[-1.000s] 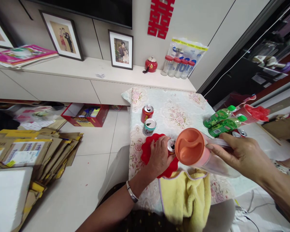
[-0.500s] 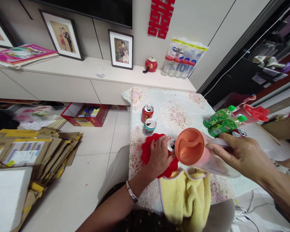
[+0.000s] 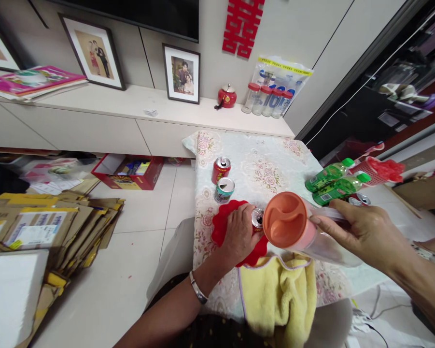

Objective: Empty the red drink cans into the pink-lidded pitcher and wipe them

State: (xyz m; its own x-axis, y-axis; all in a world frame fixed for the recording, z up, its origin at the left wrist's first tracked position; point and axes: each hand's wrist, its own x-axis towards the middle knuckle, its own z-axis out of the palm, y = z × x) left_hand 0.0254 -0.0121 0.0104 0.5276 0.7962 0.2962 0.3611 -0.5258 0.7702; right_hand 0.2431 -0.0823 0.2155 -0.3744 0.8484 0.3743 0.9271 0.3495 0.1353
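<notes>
My right hand (image 3: 362,232) grips the handle of a clear plastic pitcher (image 3: 324,249) with an orange lid (image 3: 286,220). The pitcher is tilted, its lid end beside the top of an opened drink can (image 3: 257,217). Wrapped round that can from the left is my left hand (image 3: 241,235), closed on it over a red scalloped mat (image 3: 222,222). Whether liquid flows between them I cannot make out. Behind the mat stand an opened green-and-silver can (image 3: 224,190) and a red can (image 3: 221,169), both upright.
A yellow towel (image 3: 280,295) hangs over the near edge of the cloth-covered table (image 3: 239,145). Two green bottles (image 3: 338,187) lie at the right, near a red basket (image 3: 372,169). Flattened cardboard (image 3: 54,217) and a red box (image 3: 130,176) are on the floor at left.
</notes>
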